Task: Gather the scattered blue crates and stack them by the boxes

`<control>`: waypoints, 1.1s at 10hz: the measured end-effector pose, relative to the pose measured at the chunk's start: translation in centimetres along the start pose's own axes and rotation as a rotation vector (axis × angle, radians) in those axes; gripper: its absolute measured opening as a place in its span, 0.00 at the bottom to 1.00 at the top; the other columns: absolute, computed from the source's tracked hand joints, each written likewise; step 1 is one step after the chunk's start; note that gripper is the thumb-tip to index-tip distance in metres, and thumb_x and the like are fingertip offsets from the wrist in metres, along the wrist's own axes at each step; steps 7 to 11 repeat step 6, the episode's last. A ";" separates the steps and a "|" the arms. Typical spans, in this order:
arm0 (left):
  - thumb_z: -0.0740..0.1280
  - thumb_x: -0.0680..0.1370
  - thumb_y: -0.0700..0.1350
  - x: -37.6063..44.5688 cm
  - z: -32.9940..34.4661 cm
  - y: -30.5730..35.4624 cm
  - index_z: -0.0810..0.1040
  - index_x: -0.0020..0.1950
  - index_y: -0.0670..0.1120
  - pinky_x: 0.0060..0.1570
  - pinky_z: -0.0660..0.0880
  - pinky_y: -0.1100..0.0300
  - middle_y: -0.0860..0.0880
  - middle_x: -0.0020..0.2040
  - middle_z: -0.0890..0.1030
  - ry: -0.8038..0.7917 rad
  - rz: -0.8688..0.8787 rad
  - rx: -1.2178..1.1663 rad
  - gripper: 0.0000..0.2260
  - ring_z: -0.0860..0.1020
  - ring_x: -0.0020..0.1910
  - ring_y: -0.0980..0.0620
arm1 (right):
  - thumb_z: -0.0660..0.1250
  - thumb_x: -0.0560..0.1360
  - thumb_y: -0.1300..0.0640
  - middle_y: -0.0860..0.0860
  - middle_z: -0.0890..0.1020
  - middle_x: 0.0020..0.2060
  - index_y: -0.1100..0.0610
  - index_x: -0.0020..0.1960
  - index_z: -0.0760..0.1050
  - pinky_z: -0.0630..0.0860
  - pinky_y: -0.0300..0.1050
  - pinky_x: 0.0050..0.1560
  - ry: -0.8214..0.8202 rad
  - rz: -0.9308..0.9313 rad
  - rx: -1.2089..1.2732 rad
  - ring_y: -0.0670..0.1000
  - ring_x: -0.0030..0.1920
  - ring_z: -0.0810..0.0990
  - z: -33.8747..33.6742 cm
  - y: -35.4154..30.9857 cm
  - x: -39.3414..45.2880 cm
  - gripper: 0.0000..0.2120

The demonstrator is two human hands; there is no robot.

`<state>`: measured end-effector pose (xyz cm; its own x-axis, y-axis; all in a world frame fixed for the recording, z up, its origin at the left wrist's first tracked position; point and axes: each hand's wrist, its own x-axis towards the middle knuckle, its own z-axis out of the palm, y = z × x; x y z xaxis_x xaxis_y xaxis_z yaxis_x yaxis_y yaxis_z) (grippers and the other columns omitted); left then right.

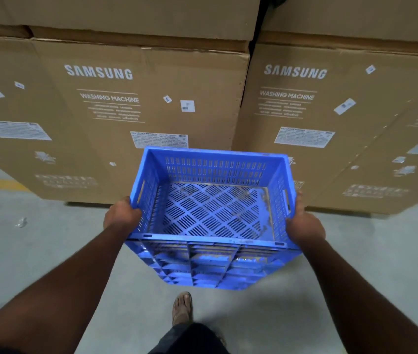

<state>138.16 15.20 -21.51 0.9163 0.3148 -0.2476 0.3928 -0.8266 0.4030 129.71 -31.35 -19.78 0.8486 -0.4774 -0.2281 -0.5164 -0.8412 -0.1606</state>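
Blue plastic, slotted on walls and floor, makes up the one crate [213, 208] in view, and it is empty. It is held clear of the floor [36, 251], level or nearly so, just in front of the boxes [116, 118]. The left hand [122, 215] is closed over the left rim near the handle slot, thumb inside the wall; the right hand [305, 223] is closed on the right rim in the same way. Each grip is thus tight on the crate, one at each side.

The step in hand is judged to be the carry to the stacking place, close to its end. No stack of crates is seen at the foot of the boxes, so this crate may be the first to be set down, though a stack could lie out of view. The next move would call for the crate to be lowered flat to the floor, close against the boxes or just beside them, square to their faces, and both hands to be released only once it rests steady. A foot [182, 307] is seen below the crate, near its under edge; it should be kept clear as the crate is lowered.

Counted: one crate, two hands, one foot. Two large cardboard boxes marked as washing machines are faced, side by side, with more cartons seen above and at the edges.
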 end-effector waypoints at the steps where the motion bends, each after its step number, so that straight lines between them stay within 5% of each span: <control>1: 0.67 0.74 0.49 -0.1 -0.2 0.5 0.80 0.58 0.47 0.51 0.76 0.51 0.38 0.52 0.84 -0.001 -0.015 -0.011 0.14 0.81 0.52 0.35 | 0.61 0.80 0.50 0.64 0.82 0.57 0.49 0.83 0.39 0.76 0.54 0.55 -0.033 0.001 0.014 0.64 0.56 0.82 -0.5 -0.2 0.0 0.41; 4: 0.69 0.74 0.47 -1.2 -1.6 1.2 0.77 0.61 0.42 0.53 0.76 0.50 0.37 0.56 0.82 -0.076 -0.016 0.012 0.18 0.81 0.56 0.36 | 0.62 0.78 0.51 0.59 0.81 0.61 0.48 0.83 0.43 0.76 0.51 0.55 -0.020 0.017 -0.028 0.60 0.59 0.82 -1.4 -0.5 -1.2 0.41; 5: 0.68 0.74 0.48 -2.0 -3.4 2.2 0.74 0.61 0.45 0.55 0.76 0.49 0.38 0.58 0.82 -0.020 0.047 0.001 0.17 0.81 0.57 0.36 | 0.63 0.76 0.51 0.56 0.68 0.76 0.52 0.83 0.47 0.73 0.53 0.64 0.088 -0.072 0.022 0.59 0.70 0.74 -2.2 -1.0 -1.9 0.41; 6: 0.66 0.78 0.46 -2.0 -5.6 4.4 0.70 0.70 0.42 0.59 0.74 0.47 0.36 0.65 0.77 0.036 0.181 0.013 0.21 0.78 0.62 0.35 | 0.62 0.78 0.47 0.56 0.61 0.80 0.58 0.82 0.53 0.65 0.53 0.75 0.158 -0.266 -0.077 0.57 0.78 0.64 -3.1 -1.9 -1.3 0.37; 11: 0.66 0.78 0.46 -2.0 -5.6 4.4 0.70 0.70 0.42 0.59 0.74 0.47 0.36 0.65 0.77 0.036 0.181 0.013 0.21 0.78 0.62 0.35 | 0.62 0.78 0.47 0.56 0.61 0.80 0.58 0.82 0.53 0.65 0.53 0.75 0.158 -0.266 -0.077 0.57 0.78 0.64 -3.1 -1.9 -1.3 0.37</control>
